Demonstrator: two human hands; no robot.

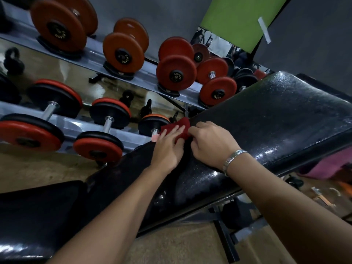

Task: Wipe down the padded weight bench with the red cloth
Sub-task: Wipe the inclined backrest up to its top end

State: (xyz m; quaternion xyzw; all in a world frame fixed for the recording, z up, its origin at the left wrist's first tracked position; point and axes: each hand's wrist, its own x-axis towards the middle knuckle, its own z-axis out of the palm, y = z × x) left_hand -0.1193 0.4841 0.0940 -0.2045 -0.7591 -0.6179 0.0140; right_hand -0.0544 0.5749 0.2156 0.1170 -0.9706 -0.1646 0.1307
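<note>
Straight fingers (174,131) of a person's left hand (167,149) lie flat on top of the red cloth (184,123), pressing it down. The curled fingers of the right hand (211,143) pinch the cloth's near right edge. The cloth sits at the far edge of the black padded weight bench (266,121), which glistens wet. A metal bracelet (231,159) circles the right wrist. Red dumbbells (176,73) line a rack (76,126) behind the bench.

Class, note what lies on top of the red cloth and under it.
The left hand lies flat on the red cloth; the right hand pinches its edge. Underneath is the black bench pad; the part beneath the cloth is hidden.
</note>
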